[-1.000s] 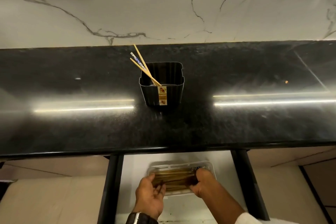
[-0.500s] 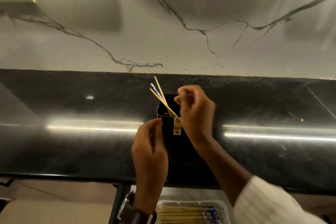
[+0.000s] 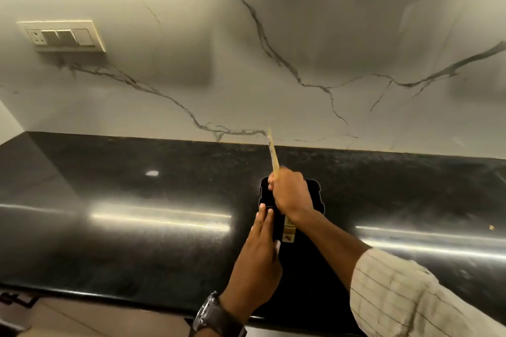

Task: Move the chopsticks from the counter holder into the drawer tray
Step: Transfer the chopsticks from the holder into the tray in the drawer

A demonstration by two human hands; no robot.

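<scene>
A black ribbed holder [image 3: 315, 194] stands on the dark counter [image 3: 137, 227], with a small yellow label on its front. My right hand [image 3: 291, 191] is over the holder, closed on pale wooden chopsticks [image 3: 273, 150] that stick up and back from my fist, blurred. My left hand [image 3: 258, 257] rests against the holder's left front side, fingers flat on it. The drawer and its tray are out of view.
A white marble backsplash [image 3: 301, 63] rises behind the counter, with a switch and socket plate [image 3: 63, 35] at upper left. The counter's front edge [image 3: 109, 295] runs along the bottom, with cabinet fronts below it.
Both hands left the drawer tray and rose to the holder. My right hand closed on the chopsticks and lifted them; my left hand came against the holder's side. The view tilted up.
</scene>
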